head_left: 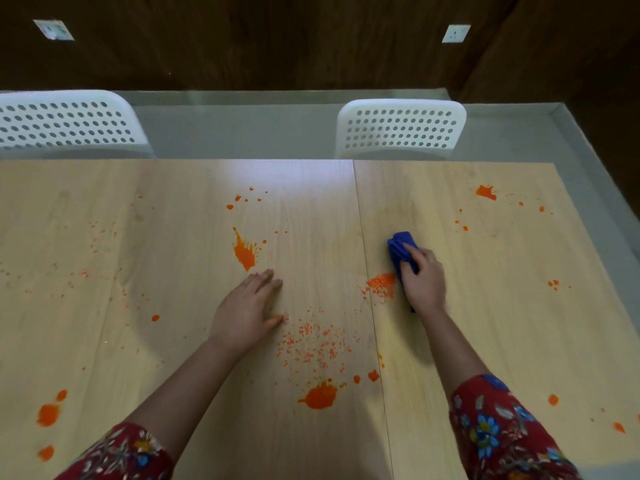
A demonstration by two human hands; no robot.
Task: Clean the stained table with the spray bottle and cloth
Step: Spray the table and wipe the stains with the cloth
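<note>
A light wooden table (138, 209) is spattered with orange stains; large blots lie at the centre (244, 252), near the front (320, 396) and at the far right (486, 192). My right hand (426, 280) presses a folded blue cloth (401, 249) onto the table, right of the seam, beside a smeared orange patch (381, 284). My left hand (247, 310) lies flat on the table with its fingers spread, holding nothing, just below the centre blot. No spray bottle is in view.
Two white perforated chairs stand behind the far edge, one at the left (65, 124) and one at the right (401, 129). A seam (363, 258) runs front to back between two tabletops. A grey floor and dark wooden wall lie beyond.
</note>
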